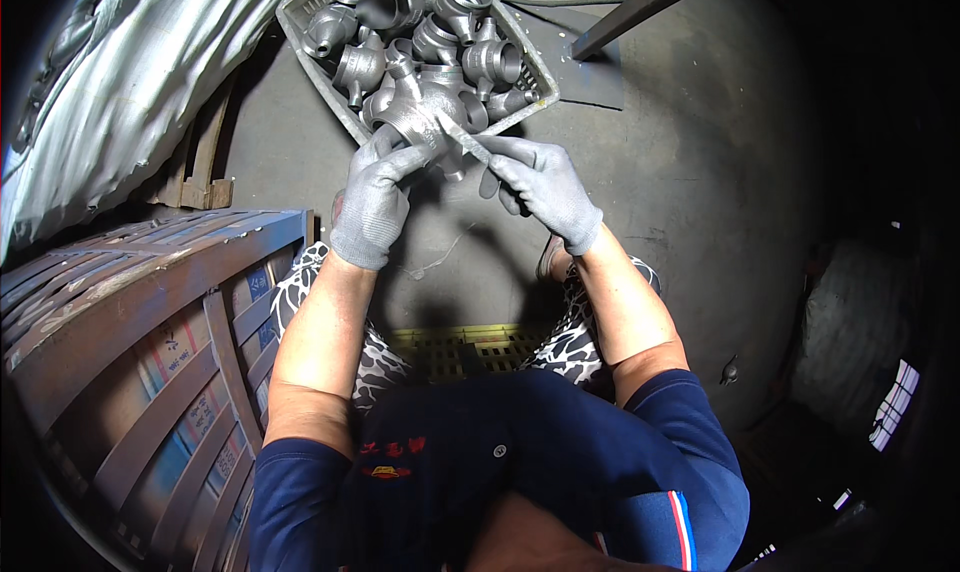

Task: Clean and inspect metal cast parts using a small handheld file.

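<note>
In front of me my left hand (370,204), in a grey glove, is closed around the near side of a silver-grey metal casting (428,108) with a round body and a narrow neck. My right hand (548,188), gloved too, grips a flat grey bar-shaped tool that looks like a file (464,139). The tool's far end lies against or just over the casting's right side; contact is hard to tell. Right behind stands a pale plastic crate (545,80), heaped with several similar castings (361,66). The casting partly covers the crate's near rim.
To the left is a slatted metal frame (215,262) with cartons inside, and beyond it white woven sacking (140,92). A dark metal leg (640,14) slants down at the far right of the crate. Between my legs is a yellow plastic crate (430,340).
</note>
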`<state>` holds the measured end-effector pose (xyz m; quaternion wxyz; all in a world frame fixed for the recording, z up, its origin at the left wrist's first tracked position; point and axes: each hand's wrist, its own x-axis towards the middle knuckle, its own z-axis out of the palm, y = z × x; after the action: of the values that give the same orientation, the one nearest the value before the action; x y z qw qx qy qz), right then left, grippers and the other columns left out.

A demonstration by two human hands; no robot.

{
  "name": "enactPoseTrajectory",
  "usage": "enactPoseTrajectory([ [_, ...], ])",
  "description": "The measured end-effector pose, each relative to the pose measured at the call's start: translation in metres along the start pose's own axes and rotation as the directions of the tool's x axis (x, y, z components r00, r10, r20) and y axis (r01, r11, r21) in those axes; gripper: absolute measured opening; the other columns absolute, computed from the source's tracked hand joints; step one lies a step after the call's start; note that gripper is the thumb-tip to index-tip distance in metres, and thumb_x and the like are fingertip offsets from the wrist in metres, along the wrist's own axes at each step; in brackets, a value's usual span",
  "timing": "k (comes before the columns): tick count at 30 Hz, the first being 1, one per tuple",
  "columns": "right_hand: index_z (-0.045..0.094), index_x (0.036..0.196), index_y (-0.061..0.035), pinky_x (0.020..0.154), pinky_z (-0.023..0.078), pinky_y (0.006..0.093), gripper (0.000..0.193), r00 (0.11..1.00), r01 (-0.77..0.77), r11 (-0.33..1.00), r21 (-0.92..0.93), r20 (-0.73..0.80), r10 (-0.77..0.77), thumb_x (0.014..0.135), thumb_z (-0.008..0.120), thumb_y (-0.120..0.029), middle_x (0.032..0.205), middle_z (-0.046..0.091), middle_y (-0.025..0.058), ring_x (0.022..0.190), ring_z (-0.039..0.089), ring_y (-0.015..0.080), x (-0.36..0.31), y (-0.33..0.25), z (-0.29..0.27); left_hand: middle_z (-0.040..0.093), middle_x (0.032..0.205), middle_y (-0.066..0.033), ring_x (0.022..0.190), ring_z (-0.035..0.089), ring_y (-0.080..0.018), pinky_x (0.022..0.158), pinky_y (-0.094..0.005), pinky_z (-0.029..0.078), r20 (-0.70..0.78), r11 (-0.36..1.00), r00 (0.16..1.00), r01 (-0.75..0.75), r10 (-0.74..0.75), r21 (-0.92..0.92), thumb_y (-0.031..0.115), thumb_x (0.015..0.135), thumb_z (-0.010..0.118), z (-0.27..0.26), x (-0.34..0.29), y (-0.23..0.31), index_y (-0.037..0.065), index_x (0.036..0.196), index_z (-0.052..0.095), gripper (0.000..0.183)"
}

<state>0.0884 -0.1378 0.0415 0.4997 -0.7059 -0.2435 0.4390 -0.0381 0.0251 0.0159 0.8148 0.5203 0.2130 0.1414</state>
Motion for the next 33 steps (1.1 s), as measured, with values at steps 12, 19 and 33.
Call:
enactPoseTrajectory([
  [12,0.051,0.127,-0.003,0.044,0.03,0.0164,0.041,0.996,-0.061,0.961,0.271,-0.044,0.076,0.089,0.053,-0.016,0.075,0.059,-0.0006,0.052,0.041,0.0025,-0.001,0.0,-0.004,0.065,0.092,-0.0071,0.08,0.06,-0.0121,0.073,-0.0249,0.049,-0.196,0.995,0.98,0.048,-0.03,0.091,0.009,0.082,0.063,0.018,-0.002,0.004,-0.004,0.106,0.06,0.028],
  [19,0.055,0.121,-0.0035,0.044,0.029,0.0169,0.035,0.981,-0.032,0.965,0.259,-0.179,0.08,0.089,0.051,-0.018,0.07,0.056,-0.0023,0.051,0.039,0.0028,0.0,-0.005,-0.009,0.064,0.094,-0.0081,0.078,0.06,-0.0117,0.071,-0.0255,0.049,-0.032,0.968,0.991,0.133,-0.129,0.212,0.011,0.082,0.063,0.013,-0.003,0.004,-0.005,0.11,0.058,0.032],
  [33,0.06,0.113,-0.0038,0.059,0.042,0.0168,0.031,0.968,0.056,0.954,0.295,-0.249,0.021,0.087,0.064,-0.019,0.083,0.061,-0.0028,0.066,0.05,0.0021,0.009,-0.003,-0.007,0.063,0.084,-0.0027,0.064,0.054,-0.0045,0.051,-0.0185,0.043,-0.051,0.964,0.989,0.147,-0.139,0.223,0.012,0.08,0.067,0.028,-0.005,-0.01,-0.002,0.098,0.062,0.023],
])
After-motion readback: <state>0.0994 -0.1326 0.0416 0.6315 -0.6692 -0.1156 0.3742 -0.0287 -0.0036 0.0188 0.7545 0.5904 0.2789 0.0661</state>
